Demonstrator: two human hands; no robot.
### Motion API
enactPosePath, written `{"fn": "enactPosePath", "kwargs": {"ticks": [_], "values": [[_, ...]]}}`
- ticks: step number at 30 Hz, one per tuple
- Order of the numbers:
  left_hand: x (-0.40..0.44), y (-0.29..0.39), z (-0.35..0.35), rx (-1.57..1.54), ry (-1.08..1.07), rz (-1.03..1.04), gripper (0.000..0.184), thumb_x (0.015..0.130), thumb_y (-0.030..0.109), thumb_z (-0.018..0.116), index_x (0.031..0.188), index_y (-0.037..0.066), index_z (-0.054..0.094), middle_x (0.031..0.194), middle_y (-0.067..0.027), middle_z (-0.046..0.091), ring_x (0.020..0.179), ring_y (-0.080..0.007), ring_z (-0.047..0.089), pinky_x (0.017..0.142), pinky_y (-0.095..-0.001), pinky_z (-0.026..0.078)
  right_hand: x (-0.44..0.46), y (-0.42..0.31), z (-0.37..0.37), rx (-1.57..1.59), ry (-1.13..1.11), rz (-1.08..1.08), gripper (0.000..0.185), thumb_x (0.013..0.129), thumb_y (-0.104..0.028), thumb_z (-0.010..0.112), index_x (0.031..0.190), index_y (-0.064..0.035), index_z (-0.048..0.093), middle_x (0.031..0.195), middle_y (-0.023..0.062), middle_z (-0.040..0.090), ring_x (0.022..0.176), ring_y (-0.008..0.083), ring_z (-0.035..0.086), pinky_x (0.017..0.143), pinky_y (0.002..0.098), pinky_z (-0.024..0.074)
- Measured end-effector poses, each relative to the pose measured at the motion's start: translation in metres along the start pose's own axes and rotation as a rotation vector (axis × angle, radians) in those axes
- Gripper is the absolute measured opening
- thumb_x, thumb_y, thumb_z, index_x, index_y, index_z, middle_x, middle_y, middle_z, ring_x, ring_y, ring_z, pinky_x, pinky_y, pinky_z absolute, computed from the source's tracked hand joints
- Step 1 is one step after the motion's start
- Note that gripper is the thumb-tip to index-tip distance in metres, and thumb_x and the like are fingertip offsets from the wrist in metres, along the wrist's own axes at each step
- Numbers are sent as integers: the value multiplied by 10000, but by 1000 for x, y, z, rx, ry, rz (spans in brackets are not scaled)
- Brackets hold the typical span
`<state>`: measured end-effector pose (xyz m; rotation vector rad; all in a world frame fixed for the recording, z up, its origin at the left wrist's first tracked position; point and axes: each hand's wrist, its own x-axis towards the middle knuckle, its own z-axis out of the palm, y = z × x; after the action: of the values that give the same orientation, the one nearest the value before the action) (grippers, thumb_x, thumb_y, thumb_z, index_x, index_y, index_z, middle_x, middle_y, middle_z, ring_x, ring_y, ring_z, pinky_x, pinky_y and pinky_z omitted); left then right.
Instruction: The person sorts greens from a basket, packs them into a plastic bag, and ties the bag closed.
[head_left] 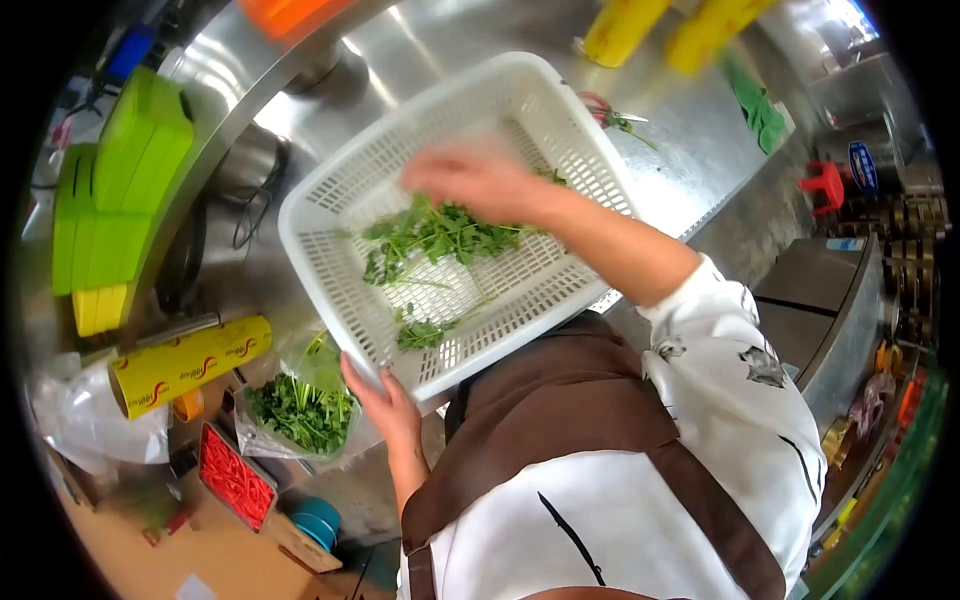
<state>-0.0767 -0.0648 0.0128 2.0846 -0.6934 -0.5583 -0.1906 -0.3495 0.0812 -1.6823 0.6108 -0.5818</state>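
A white perforated plastic basket (315, 235) stands tilted across the view on the steel counter. My left hand (388, 408) grips its near left corner, by the rim. Over the inside of the basket, my right hand (475, 180) is smeared by motion, so its fingers cannot be made out. Just below that hand lies a loose bunch of leafy green herbs (440, 235), with a smaller sprig (422, 333) nearer the front wall. A bag of chopped greens (300, 412) sits left of my left hand.
Red-handled scissors (597, 108) and a green cloth (755, 105) lie on the counter (665, 165). At left are a yellow wrap roll (190, 365), a tray of red strips (235, 475) and green containers (120, 200). Yellow rolls (625, 30) stand at the back.
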Motion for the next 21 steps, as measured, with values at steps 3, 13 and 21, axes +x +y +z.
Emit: {"fn": "enactPosePath", "kwargs": {"ticks": [3,13,21], "values": [[1,-3,0,25,21,-9,572,873,-9,402,1389,2,158,1399,-233,256,1271,-308,308,1039,-345,234,-26,4,-85,186,382,-99,234,869,-180,562,1002,1,626,840,60,651,664,117,587,628,235,478],[-4,-7,1,163,47,42,574,875,2,415,1388,-5,157,1395,-243,255,1259,-312,327,1036,-352,254,-78,69,-213,-697,771,222,327,847,-208,588,1081,20,586,891,105,643,753,155,620,696,265,475],[-3,-18,6,55,118,13,551,854,40,489,1340,-60,249,1308,-266,389,1222,-340,390,1028,-361,284,-1,69,-60,-586,-182,254,632,868,-507,489,1268,-18,454,1173,194,554,1103,313,523,909,381,416]]}}
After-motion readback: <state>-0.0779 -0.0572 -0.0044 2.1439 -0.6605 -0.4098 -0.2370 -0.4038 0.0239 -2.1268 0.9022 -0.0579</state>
